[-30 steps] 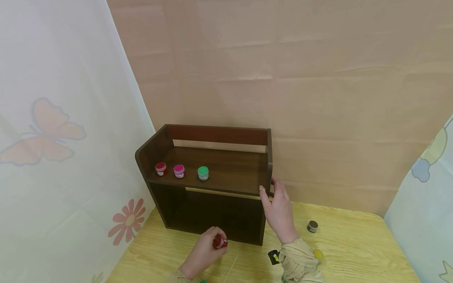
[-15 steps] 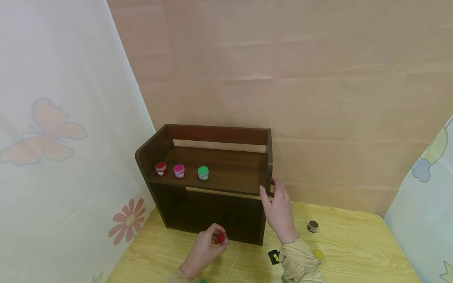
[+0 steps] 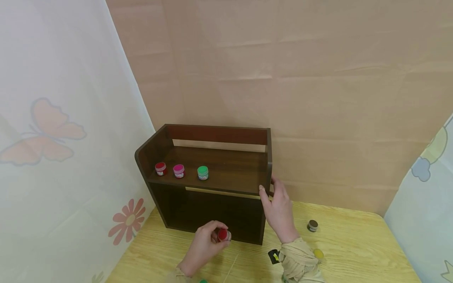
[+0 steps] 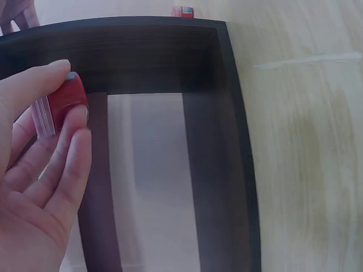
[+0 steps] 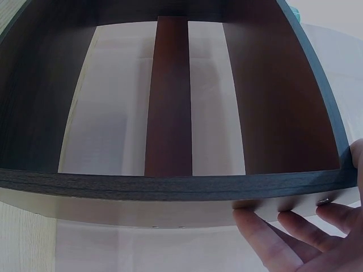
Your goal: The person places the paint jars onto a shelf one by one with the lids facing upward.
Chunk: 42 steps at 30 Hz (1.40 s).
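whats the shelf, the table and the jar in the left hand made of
Shelf: likely wood or wood-look board, dark brown, low sheen; fine streaks run along its edge.
Table: yellow wood grain shows; solid wood or printed covering, I can't tell.
Jar in the left hand: probably plastic, smooth red with a clear, ridged section, though glass is possible.

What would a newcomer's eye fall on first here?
Probably the dark brown shelf unit on the yellowish table, with a red jar, a pink jar and a green jar in the left half of its upper level. Then the left hand, pinching a second red jar before the lower opening, and the right hand gripping the unit's right side.
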Each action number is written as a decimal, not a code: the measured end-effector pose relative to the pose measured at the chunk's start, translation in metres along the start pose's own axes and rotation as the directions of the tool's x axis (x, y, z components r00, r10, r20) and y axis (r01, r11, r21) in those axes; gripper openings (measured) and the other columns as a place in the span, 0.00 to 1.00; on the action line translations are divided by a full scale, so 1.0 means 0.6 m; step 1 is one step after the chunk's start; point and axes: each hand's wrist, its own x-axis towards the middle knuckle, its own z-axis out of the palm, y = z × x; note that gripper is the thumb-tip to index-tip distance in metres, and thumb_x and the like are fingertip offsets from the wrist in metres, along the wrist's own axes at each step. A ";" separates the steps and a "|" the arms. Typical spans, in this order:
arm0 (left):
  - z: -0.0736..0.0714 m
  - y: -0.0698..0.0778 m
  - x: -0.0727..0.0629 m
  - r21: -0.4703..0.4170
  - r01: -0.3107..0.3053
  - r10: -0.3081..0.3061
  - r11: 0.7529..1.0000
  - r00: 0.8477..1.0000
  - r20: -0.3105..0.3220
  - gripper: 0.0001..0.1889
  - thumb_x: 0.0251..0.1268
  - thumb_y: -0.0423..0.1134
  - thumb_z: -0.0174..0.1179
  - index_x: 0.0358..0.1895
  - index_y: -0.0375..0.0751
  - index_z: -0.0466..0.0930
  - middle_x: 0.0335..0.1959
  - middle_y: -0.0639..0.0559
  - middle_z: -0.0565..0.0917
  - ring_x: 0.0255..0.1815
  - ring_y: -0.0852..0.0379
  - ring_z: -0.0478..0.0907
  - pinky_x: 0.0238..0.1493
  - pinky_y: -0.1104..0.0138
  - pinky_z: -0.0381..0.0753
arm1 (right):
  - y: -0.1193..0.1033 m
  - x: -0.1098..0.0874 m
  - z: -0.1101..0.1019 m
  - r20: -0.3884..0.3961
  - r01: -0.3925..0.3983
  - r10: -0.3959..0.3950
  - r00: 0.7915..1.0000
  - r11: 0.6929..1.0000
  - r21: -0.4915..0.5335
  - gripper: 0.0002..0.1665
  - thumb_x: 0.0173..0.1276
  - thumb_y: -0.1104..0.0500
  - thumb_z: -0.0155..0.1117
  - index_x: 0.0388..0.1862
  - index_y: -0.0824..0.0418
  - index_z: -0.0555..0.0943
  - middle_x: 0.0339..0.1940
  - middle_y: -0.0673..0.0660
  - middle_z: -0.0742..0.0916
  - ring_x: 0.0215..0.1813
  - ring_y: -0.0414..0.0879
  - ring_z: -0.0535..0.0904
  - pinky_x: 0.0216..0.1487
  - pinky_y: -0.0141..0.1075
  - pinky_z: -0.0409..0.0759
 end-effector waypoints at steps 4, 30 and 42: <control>-0.005 0.011 0.005 -0.023 -0.030 0.029 0.999 0.999 -0.032 0.17 0.58 0.30 0.74 0.50 0.41 0.82 0.44 0.55 0.82 0.32 0.65 0.80 0.34 0.69 0.84 | 0.000 0.001 0.000 -0.009 0.011 -0.011 1.000 1.000 0.005 0.34 0.79 0.45 0.55 0.74 0.65 0.67 0.65 0.65 0.78 0.59 0.63 0.78 0.55 0.58 0.79; -0.051 0.061 0.042 0.020 -0.199 0.198 0.980 0.960 -0.199 0.16 0.59 0.33 0.75 0.48 0.51 0.83 0.47 0.64 0.81 0.36 0.62 0.81 0.36 0.64 0.85 | 0.000 0.001 0.002 0.001 -0.001 0.001 1.000 1.000 0.022 0.33 0.79 0.45 0.55 0.73 0.64 0.67 0.64 0.64 0.78 0.56 0.61 0.81 0.50 0.56 0.82; -0.080 0.098 0.065 0.082 -0.299 0.310 0.951 0.906 -0.287 0.21 0.57 0.30 0.75 0.53 0.47 0.82 0.52 0.56 0.85 0.38 0.61 0.84 0.40 0.64 0.85 | -0.001 0.000 0.001 0.005 0.002 -0.002 1.000 1.000 0.014 0.34 0.80 0.45 0.54 0.73 0.65 0.67 0.65 0.65 0.77 0.57 0.64 0.81 0.50 0.57 0.82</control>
